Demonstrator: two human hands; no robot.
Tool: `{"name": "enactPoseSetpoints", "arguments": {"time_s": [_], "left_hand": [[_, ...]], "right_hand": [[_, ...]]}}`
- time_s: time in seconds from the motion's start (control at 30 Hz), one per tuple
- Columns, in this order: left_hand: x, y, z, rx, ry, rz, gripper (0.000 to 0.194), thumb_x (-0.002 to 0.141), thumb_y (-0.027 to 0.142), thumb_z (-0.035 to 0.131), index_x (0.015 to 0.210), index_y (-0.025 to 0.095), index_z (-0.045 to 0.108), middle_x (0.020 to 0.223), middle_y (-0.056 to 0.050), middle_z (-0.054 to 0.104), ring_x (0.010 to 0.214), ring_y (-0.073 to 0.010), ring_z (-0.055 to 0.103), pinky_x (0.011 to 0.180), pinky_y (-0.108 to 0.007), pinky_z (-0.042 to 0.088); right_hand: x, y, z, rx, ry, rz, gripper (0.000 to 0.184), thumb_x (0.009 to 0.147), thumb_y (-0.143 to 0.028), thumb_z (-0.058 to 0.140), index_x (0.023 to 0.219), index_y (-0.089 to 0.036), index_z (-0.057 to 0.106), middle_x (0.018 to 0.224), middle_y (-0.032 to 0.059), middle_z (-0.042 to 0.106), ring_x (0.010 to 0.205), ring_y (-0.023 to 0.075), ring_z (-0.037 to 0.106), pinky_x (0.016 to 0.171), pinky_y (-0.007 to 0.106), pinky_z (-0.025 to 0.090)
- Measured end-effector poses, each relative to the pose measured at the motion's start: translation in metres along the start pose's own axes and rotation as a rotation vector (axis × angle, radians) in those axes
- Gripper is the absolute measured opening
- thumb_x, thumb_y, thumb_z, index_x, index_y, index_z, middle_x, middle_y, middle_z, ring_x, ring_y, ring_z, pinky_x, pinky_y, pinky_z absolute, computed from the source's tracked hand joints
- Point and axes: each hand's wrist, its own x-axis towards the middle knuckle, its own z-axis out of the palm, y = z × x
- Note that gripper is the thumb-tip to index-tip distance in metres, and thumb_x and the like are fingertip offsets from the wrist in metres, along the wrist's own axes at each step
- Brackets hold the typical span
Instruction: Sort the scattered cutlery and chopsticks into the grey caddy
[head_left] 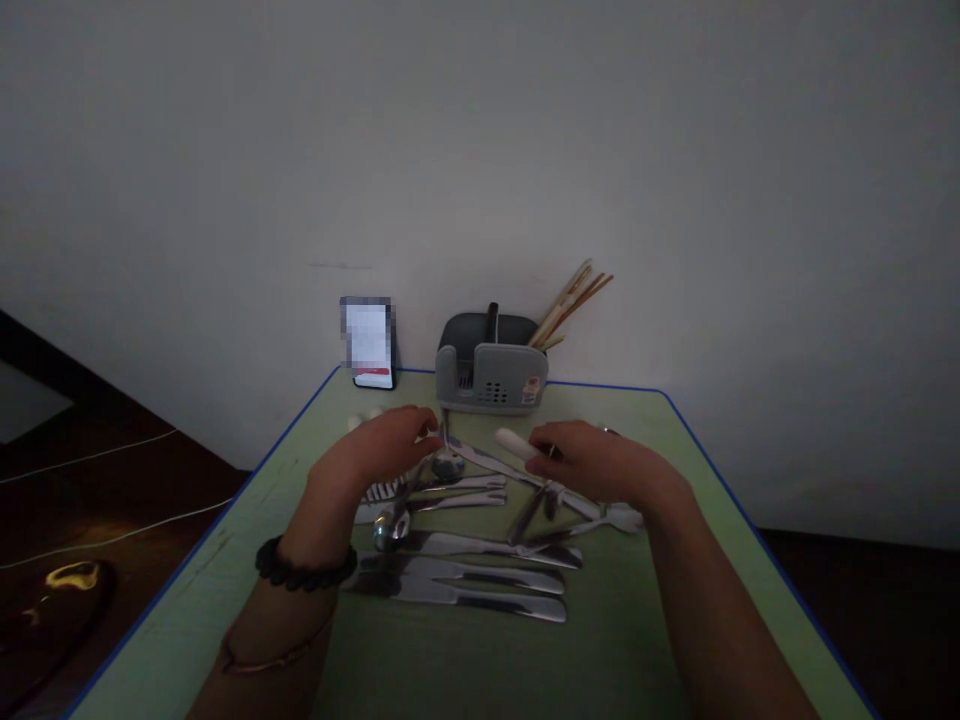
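- On the green table [600, 640] with its one blue edge strip, my two hands reach in over scattered cutlery.
- My left hand [394, 440] is half open, fingers bent downward, thumb and forefinger near one spoon [449, 466] that points its bowl toward me; I cannot tell whether I touch it.
- My right hand [592, 455] is nearly closed, thumb and forefinger pinching one white piece [516, 443] that juts out to the left.
- Nearest me, three knives [510, 575] lie side by side, roughly crosswise.
- Beyond them, two slim handles [480, 483] run side by side, with a second, shiny spoon [391, 527] at their left.
- One long metal piece [491, 459] slants between my hands; below my right hand, several more overlap too darkly to count, one of them with a broad pale end [624, 517].
- At the back stands one gray holder [457, 395], bearing one sticker [532, 389], one upright black handle [493, 322] and a bundle of thin sticks [574, 300], too bunched to count.
- To its left, one phone [370, 345] leans upright at the wall [480, 150].
- Two bracelets circle my left arm: one black beaded [306, 568], one thin [277, 662].
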Motion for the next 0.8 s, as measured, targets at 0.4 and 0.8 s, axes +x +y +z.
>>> {"name": "enactPoseSetpoints", "arguments": {"time_s": [0.4, 0.8], "left_hand": [[-0.029, 0.050, -0.022, -0.334, 0.258, 0.347, 0.030, 0.089, 0.040, 0.047, 0.110, 0.019, 0.053, 0.087, -0.003, 0.067, 0.078, -0.0168, 0.062, 0.069, -0.028, 0.048], [-0.028, 0.048, -0.029, -0.335, 0.429, 0.423, 0.023, 0.084, 0.035, 0.057, 0.099, 0.017, 0.060, 0.085, -0.001, 0.066, 0.069, -0.0126, 0.059, 0.061, -0.023, 0.046]], "right_hand": [[-0.019, -0.017, -0.021, 0.228, 0.252, -0.261, 0.026, 0.093, -0.036, 0.039, 0.088, -0.018, 0.057, 0.073, 0.0011, 0.057, 0.062, 0.0124, 0.048, 0.058, 0.024, 0.033], [-0.022, -0.017, -0.020, 0.373, 0.273, -0.303, 0.021, 0.090, -0.037, 0.046, 0.092, -0.019, 0.056, 0.077, 0.0003, 0.058, 0.066, 0.0117, 0.050, 0.059, 0.024, 0.036]]}}
